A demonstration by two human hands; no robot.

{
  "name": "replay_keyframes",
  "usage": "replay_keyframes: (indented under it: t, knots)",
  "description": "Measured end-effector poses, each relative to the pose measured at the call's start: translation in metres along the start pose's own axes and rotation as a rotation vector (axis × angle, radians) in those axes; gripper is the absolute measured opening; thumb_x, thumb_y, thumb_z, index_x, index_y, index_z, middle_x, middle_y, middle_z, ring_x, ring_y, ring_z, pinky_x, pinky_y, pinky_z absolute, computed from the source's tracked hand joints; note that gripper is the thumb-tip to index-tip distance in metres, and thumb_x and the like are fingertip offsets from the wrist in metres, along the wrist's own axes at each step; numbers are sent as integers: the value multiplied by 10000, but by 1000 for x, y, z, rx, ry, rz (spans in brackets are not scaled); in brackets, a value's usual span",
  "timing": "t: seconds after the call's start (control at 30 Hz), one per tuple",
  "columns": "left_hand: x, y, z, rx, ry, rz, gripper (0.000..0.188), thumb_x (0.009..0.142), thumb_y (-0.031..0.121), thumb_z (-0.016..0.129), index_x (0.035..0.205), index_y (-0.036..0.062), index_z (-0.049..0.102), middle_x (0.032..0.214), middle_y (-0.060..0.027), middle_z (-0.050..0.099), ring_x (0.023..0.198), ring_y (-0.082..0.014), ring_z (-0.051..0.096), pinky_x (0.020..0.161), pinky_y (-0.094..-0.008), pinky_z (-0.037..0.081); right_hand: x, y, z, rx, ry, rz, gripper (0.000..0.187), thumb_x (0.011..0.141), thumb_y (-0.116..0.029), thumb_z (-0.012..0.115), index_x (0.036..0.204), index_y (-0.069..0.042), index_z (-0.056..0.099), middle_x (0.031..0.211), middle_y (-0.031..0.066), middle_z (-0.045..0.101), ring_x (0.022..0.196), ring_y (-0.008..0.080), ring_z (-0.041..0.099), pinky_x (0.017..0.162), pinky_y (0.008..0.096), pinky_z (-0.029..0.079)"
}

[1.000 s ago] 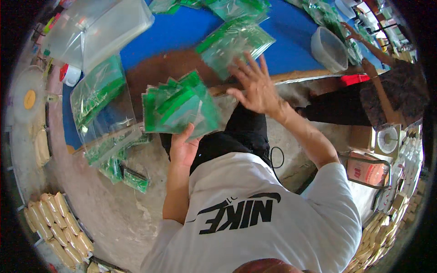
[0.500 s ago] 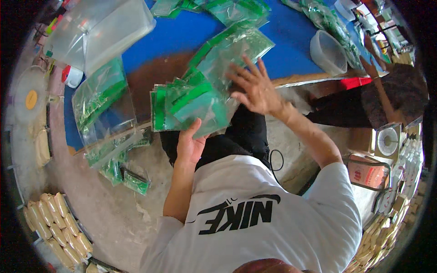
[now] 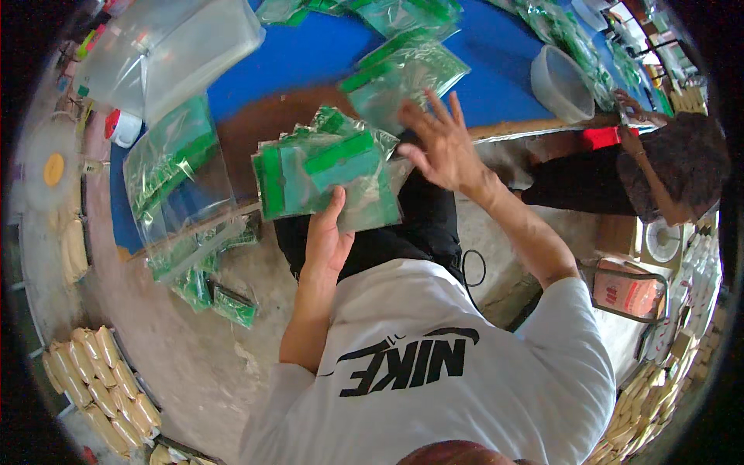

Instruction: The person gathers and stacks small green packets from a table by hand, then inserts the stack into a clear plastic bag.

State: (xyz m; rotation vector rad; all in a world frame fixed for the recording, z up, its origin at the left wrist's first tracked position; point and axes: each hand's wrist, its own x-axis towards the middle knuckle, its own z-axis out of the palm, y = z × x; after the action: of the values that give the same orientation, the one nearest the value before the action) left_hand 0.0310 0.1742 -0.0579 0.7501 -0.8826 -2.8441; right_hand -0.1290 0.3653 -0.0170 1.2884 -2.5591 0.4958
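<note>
My left hand [image 3: 330,236] grips a fanned stack of green and clear plastic packets [image 3: 341,167] from below, its thumb lying on top. The stack is above my lap, by the near edge of the blue table. To its right my right hand [image 3: 442,151] is raised with fingers spread and slightly blurred, and nothing shows in it. Just beyond those fingers a pile of similar green packets [image 3: 407,74] lies on the table. A larger clear bag with green packets in it [image 3: 174,159] hangs over the table's edge on the left.
The blue table [image 3: 496,70] carries a stack of large clear plastic bags [image 3: 174,58], a red-and-white tub [image 3: 124,128] and a translucent bowl [image 3: 559,85]. Another person [image 3: 666,167] is at the right. Filled tan packages [image 3: 101,380] lie at lower left.
The right hand has drawn slightly back, and a gap shows between the stack in my left hand and the pile on the table. The stack has turned slightly.
</note>
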Motion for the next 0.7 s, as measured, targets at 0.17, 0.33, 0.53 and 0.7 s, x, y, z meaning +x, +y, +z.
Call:
replay_keyframes:
  t: [0.17, 0.33, 0.53, 0.7]
  knots:
    - [1, 4, 0, 67, -70, 21, 428, 945, 175, 640, 1329, 65, 487, 1299, -45, 553, 1202, -189, 538, 1028, -369, 447, -5, -4, 12, 519, -222, -217, 468, 956, -327, 509, 1294, -6, 552, 1394, 189, 500, 1390, 386, 343, 1158, 550, 196]
    - [1, 3, -5, 83, -75, 27, 428, 940, 170, 648, 1323, 61, 490, 1301, -44, 549, 1198, -189, 537, 1035, -368, 443, 13, 13, -3, -1, 131, 5, 492, 966, -413, 492, 1289, -49, 565, 1409, 173, 486, 1407, 385, 297, 1153, 562, 186]
    - [-1, 0, -4, 76, -12, 54, 414, 940, 166, 647, 1313, 60, 501, 1289, -37, 551, 1204, -176, 528, 1032, -364, 445, -8, 2, 3, 400, -183, -199, 492, 1002, -367, 409, 1336, -24, 521, 1417, 176, 479, 1405, 384, 320, 1159, 554, 183]
    - [1, 1, -5, 106, -29, 40, 406, 944, 169, 642, 1309, 59, 503, 1287, -28, 549, 1207, -171, 525, 1033, -366, 443, 6, 14, -8, 443, -17, 23, 468, 998, -343, 432, 1314, -12, 530, 1381, 195, 503, 1365, 404, 365, 1146, 553, 218]
